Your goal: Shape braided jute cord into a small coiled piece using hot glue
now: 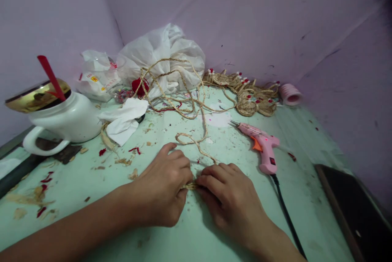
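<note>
Between my two hands runs a short stretch of tan braided cord (191, 186), pinched at both sides. My left hand (167, 186) is closed on it, thumb and fingers together. Close beside it, my right hand (228, 194) grips the other side, fingers curled down. From behind my right hand the cord trails away over the table, makes a small loop, and ends in loose tangled coils further back. What lies inside my fingers is hidden. To the right of my hands rests a pink glue gun (260, 143) with an orange trigger, nozzle pointing left.
A white mug (72, 117) with a gold bowl (36, 96) stands at left. Behind are a white plastic bag (171, 49), finished braided pieces (255, 100) and a pink spool (290, 94). Scraps litter the green tabletop (165, 241). A dark flat object (352, 209) lies at right.
</note>
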`<state>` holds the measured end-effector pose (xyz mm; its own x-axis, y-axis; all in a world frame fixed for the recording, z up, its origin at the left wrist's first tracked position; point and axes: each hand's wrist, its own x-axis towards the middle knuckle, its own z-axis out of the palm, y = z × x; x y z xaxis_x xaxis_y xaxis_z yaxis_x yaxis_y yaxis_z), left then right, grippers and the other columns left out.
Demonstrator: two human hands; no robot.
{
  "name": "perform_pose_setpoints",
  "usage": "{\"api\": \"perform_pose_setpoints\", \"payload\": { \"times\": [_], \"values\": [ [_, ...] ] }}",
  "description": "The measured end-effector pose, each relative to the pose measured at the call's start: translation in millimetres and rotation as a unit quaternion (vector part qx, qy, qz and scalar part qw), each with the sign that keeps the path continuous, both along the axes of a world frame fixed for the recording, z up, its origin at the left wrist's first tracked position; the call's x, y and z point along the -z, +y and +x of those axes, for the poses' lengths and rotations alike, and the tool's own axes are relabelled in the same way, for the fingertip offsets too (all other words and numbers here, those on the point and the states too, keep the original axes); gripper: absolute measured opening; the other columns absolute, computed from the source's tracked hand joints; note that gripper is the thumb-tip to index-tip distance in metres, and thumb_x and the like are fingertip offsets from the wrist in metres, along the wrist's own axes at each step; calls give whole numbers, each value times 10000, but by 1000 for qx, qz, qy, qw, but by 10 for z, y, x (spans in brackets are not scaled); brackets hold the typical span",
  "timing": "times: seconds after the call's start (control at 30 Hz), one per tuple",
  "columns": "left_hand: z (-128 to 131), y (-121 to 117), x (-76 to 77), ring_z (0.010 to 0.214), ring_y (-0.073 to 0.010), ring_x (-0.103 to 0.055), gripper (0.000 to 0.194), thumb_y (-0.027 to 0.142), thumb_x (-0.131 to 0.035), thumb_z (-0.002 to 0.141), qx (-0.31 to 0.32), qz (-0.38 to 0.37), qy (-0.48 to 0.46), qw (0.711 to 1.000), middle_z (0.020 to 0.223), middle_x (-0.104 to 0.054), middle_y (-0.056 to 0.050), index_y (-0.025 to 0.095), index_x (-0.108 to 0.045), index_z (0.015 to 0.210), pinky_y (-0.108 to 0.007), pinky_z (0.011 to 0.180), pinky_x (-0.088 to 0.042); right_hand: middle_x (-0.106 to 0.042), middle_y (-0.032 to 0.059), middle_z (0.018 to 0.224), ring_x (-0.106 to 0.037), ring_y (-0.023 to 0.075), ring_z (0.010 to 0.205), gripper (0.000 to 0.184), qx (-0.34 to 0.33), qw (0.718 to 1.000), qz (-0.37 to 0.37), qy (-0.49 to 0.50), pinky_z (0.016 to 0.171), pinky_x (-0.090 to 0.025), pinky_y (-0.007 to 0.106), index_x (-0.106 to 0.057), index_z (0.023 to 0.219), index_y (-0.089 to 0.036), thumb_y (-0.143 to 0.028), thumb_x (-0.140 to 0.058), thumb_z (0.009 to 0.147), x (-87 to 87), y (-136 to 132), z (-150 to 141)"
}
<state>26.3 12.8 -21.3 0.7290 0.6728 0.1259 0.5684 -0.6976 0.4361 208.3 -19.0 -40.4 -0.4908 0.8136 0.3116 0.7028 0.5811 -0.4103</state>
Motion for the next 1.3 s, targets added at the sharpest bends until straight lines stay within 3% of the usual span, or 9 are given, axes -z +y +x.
{"api": "perform_pose_setpoints", "payload": {
  "times": [0.27, 0.47, 0.97, 1.3],
  "values": [
    [-5, 53, 47, 748, -155, -491, 73, 105, -538, 632, 29, -10, -28, 999, 691, -545, -1, 176, -527, 642, -422, 1008, -259, -644, 50, 805, -557, 187, 735, 164, 32, 999, 34, 23, 628, -350, 317, -614, 809, -183, -92, -478, 796, 65, -11, -27],
    [0, 113, 18, 744, -147, -500, 126, 61, -519, 593, 71, -21, -27, 997, 687, -555, 7, 178, -518, 640, -408, 998, -264, -639, 44, 802, -561, 195, 731, 125, 40, 998, 22, 40, 625, -330, 320, -609, 814, -180, -109, -507, 798, 66, 4, -19],
    [4, 166, -34, 775, -158, -507, 135, 70, -510, 656, 142, -9, -15, 990, 700, -580, 11, 189, -557, 699, -436, 1012, -251, -628, 37, 788, -546, 184, 711, 94, 55, 997, 7, 56, 615, -305, 312, -587, 763, -175, -93, -542, 759, 65, 12, -24],
    [-10, 51, -1, 788, -165, -481, 67, 134, -554, 641, 43, 29, 4, 999, 724, -552, -12, 170, -563, 697, -431, 1047, -212, -624, 50, 800, -549, 205, 745, 86, 44, 997, 3, 58, 643, -340, 327, -593, 811, -165, -129, -600, 732, 10, 26, 13]
  ]
}}
